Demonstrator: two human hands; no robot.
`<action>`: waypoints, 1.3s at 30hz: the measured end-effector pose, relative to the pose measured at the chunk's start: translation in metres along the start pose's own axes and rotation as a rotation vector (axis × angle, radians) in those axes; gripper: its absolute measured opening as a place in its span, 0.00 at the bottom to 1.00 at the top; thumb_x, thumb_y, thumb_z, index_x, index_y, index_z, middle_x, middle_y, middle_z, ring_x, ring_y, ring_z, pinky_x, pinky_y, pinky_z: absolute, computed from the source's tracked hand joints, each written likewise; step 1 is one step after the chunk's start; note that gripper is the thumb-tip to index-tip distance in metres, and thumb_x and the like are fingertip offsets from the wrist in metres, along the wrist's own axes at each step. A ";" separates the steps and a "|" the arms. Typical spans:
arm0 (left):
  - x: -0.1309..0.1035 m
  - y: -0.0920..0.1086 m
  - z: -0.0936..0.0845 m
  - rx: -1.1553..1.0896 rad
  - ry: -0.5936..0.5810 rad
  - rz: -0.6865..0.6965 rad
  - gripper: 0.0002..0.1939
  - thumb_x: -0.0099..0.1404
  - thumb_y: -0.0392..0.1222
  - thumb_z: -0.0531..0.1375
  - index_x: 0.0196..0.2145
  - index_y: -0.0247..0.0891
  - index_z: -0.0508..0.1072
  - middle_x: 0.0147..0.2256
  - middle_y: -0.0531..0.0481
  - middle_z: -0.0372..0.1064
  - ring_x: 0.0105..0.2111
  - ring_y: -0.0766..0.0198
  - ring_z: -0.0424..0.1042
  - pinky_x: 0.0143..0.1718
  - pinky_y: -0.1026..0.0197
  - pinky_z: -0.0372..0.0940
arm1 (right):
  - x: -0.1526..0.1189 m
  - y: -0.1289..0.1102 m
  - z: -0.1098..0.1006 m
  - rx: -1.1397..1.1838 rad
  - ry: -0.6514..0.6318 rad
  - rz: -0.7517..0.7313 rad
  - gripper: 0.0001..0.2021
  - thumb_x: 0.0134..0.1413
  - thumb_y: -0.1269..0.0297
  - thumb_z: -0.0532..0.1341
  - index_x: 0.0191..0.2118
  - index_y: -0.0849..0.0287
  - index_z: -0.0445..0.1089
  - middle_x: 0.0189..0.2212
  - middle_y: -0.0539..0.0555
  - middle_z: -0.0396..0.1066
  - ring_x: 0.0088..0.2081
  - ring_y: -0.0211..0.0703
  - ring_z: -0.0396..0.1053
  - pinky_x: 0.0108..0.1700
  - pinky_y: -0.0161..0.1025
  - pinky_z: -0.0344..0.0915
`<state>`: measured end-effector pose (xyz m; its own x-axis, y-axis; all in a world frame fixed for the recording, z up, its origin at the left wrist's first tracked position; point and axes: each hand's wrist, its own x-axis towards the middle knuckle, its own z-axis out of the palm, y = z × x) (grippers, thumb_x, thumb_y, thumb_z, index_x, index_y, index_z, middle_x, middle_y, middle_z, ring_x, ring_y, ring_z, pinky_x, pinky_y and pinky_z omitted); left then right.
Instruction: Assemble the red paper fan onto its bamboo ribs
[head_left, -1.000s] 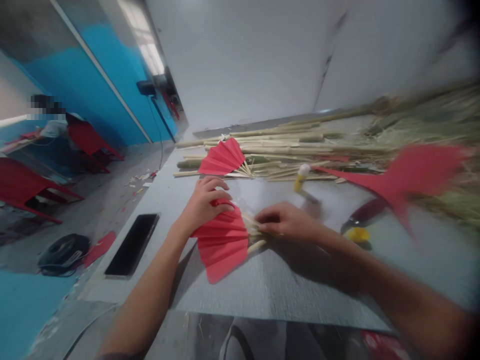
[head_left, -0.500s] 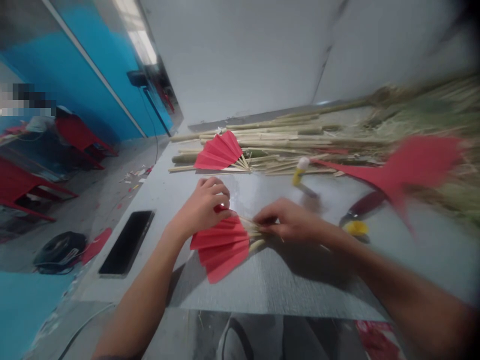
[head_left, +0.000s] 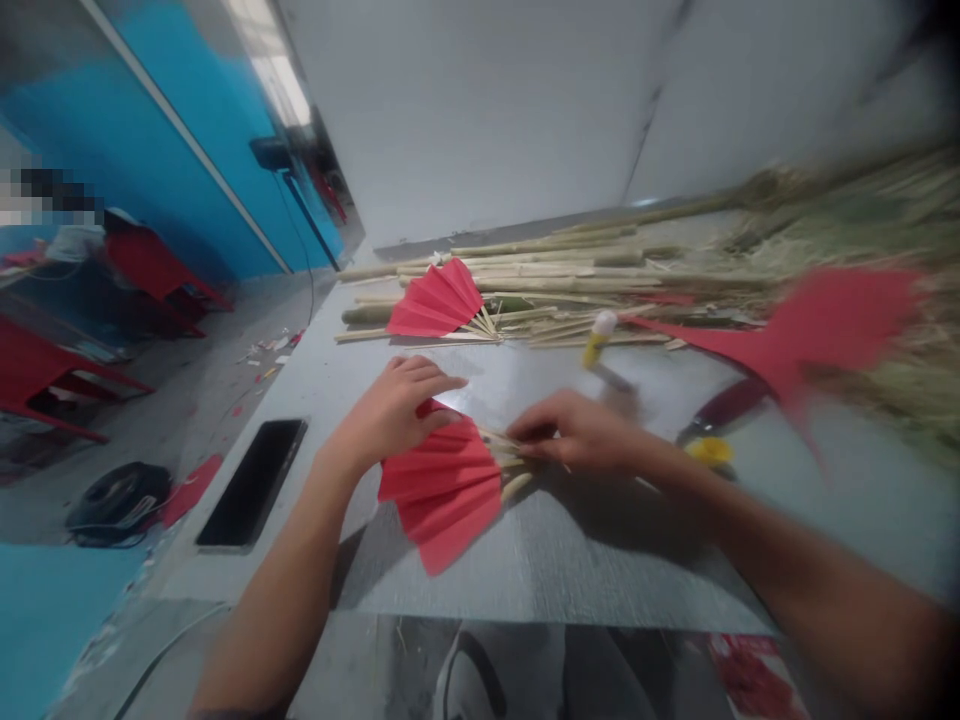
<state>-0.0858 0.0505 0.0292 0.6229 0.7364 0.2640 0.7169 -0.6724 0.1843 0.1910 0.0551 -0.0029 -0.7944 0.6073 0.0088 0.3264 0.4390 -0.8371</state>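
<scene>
A pleated red paper fan (head_left: 442, 480) with pale bamboo sticks lies spread in front of me on the grey table. At its stick end, my right hand (head_left: 574, 432) is closed, pinching the sticks between thumb and fingers. Over the upper left edge of the paper sits my left hand (head_left: 397, 405); its fingers are stretched out and the thumb rests against the red paper, with a gap between thumb and index finger. A second red fan (head_left: 437, 300) lies farther back on the bamboo pieces.
Bamboo sticks (head_left: 540, 270) are piled along the back. A glue stick (head_left: 598, 340) stands right of centre, near a dark-handled tool (head_left: 731, 408), a yellow cap (head_left: 711, 452) and cut red paper (head_left: 825, 330). A phone (head_left: 253, 485) lies left. Red chairs (head_left: 161, 270) stand beyond.
My left fingers have lifted and straightened away from the thumb at the paper's edge. The fan's paper is spread slightly wider towards me. My right hand keeps its pinch.
</scene>
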 end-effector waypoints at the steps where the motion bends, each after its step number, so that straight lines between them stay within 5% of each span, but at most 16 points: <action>1: -0.001 -0.002 -0.002 -0.028 0.003 -0.009 0.18 0.65 0.41 0.64 0.53 0.45 0.76 0.44 0.44 0.77 0.48 0.51 0.72 0.51 0.48 0.61 | 0.000 0.000 -0.001 0.003 0.001 -0.001 0.10 0.56 0.66 0.59 0.29 0.59 0.77 0.23 0.48 0.66 0.27 0.37 0.58 0.31 0.36 0.52; 16: -0.020 -0.025 -0.029 -0.321 0.104 -0.120 0.19 0.62 0.43 0.67 0.51 0.41 0.77 0.42 0.43 0.78 0.39 0.57 0.76 0.42 0.56 0.71 | -0.003 -0.005 -0.005 0.038 -0.007 0.002 0.08 0.54 0.62 0.63 0.31 0.60 0.78 0.24 0.49 0.70 0.29 0.38 0.63 0.32 0.34 0.55; 24: -0.009 -0.014 -0.009 -0.197 0.116 -0.018 0.20 0.62 0.42 0.68 0.52 0.41 0.76 0.47 0.42 0.77 0.47 0.53 0.74 0.49 0.51 0.68 | -0.001 -0.009 -0.004 -0.012 -0.071 -0.008 0.08 0.54 0.69 0.59 0.26 0.61 0.73 0.21 0.46 0.60 0.27 0.35 0.55 0.30 0.35 0.49; 33: 0.006 0.012 0.016 0.059 0.103 0.136 0.18 0.65 0.44 0.65 0.52 0.41 0.75 0.47 0.42 0.77 0.50 0.50 0.71 0.52 0.46 0.61 | 0.000 -0.011 0.003 -0.044 0.002 0.010 0.09 0.52 0.73 0.59 0.24 0.60 0.74 0.18 0.44 0.58 0.24 0.33 0.53 0.28 0.35 0.47; 36: 0.008 0.016 0.018 0.087 0.274 0.098 0.16 0.66 0.44 0.64 0.51 0.42 0.75 0.49 0.42 0.76 0.51 0.50 0.71 0.52 0.45 0.61 | 0.000 -0.014 0.005 -0.030 0.122 0.036 0.09 0.54 0.71 0.59 0.31 0.60 0.78 0.21 0.46 0.69 0.25 0.35 0.62 0.29 0.34 0.53; 39: 0.007 0.018 0.013 0.121 0.640 -0.078 0.13 0.67 0.42 0.63 0.50 0.42 0.75 0.49 0.42 0.74 0.53 0.51 0.71 0.56 0.45 0.61 | -0.002 -0.016 0.008 -0.134 0.346 0.013 0.09 0.56 0.69 0.60 0.37 0.58 0.79 0.28 0.50 0.77 0.28 0.38 0.70 0.32 0.34 0.58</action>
<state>-0.0651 0.0447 0.0222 0.2845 0.5679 0.7724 0.8059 -0.5780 0.1281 0.1829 0.0414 0.0061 -0.5768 0.7913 0.2027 0.4177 0.4990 -0.7593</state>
